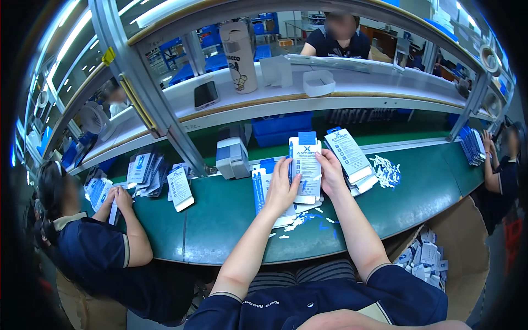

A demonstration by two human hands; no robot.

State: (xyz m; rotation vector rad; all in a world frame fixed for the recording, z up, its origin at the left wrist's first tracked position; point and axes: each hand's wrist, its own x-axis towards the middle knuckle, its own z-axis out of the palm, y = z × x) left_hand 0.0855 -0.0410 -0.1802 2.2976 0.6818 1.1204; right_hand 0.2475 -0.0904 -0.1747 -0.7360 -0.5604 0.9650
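Upright before me is a flat white-and-blue printed carton [306, 168], held by both hands above the green bench. My left hand [281, 190] is closed on its left edge, thumb across the front. On the opposite edge, my right hand [331, 171] grips with the thumb in front and its other fingers mostly hidden behind. A stack of similar cartons [259, 193] lies beside and partly under my left hand. Another carton stack [349, 157] leans just right of my right hand. Small white and blue scraps [300, 221] lie scattered below the held carton.
A pile of white scraps [386, 171] lies right of the stacks. Behind stand a grey-and-white boxy device [232, 157] and a blue bin [281, 129]. Overhead, a shelf holds a tumbler [239, 60] and phone [207, 94]. Co-workers [91, 247] sit on both sides; a large cardboard box [467, 242] stands right.
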